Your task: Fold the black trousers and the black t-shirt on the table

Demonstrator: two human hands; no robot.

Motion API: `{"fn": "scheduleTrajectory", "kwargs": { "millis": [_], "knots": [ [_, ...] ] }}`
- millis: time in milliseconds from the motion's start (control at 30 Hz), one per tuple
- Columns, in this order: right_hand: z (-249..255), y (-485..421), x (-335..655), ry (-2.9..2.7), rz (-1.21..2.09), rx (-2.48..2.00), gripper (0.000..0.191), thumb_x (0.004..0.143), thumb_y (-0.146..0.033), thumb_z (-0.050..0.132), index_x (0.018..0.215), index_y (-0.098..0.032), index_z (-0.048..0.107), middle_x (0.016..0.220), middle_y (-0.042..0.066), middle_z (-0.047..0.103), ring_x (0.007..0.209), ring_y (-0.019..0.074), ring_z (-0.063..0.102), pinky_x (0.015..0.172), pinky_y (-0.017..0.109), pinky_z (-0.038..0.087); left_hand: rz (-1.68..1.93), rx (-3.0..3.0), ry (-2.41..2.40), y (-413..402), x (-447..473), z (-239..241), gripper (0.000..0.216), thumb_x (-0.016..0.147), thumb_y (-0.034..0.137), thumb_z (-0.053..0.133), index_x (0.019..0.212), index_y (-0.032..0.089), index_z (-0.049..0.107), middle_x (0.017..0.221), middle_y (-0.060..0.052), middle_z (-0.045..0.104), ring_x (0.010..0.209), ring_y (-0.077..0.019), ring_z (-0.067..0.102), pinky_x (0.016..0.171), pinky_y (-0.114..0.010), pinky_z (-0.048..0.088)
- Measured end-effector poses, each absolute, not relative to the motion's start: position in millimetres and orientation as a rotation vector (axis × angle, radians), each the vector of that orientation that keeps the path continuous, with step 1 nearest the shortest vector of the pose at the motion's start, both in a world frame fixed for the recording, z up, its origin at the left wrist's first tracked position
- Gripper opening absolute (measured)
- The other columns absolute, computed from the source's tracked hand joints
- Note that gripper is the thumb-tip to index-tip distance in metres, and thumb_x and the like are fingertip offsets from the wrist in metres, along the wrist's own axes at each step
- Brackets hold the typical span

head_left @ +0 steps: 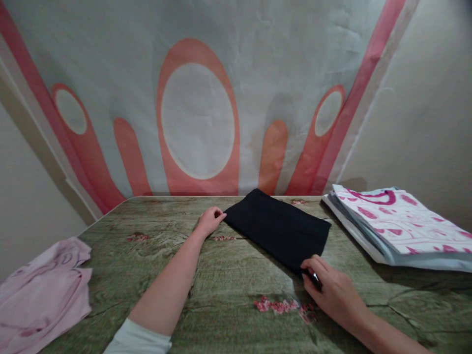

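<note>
A flat black folded garment lies at a slant on the table; its exact kind does not show. At its far left corner, my left hand is closed, thumb and fingertips pinching the fabric edge. My right hand is closed on the garment's near right corner. A small dark, shiny patch shows between the right thumb and fingers, and I cannot tell whether it is cloth or something else.
Folded clothes are stacked on the right, topped by a white shirt with pink prints. A crumpled pink garment lies at the left edge. Behind the wood-patterned table hangs a printed sheet against the wall.
</note>
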State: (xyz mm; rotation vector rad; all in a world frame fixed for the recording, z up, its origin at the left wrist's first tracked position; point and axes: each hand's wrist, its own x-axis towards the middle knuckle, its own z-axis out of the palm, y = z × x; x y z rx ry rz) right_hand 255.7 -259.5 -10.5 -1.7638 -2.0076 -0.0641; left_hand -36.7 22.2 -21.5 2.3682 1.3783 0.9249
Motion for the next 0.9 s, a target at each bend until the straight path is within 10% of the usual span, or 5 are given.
{"fn": "scheduleTrajectory", "kwargs": {
  "millis": [900],
  "knots": [
    [2,-256,252,-1.978,-0.099,-1.757,0.032,0.065,-0.004,0.044,0.093,-0.019,0.052,0.095,0.006,0.049,0.089,0.0221,0.048,0.079,0.037,0.042,0.855,2.249,1.163,18,-33,-6,0.038,0.077,0.051,0.047,0.080,0.015,0.060,0.077,-0.003,0.063,0.073,-0.0170,0.056,0.069,-0.027,0.043]
  ]
}}
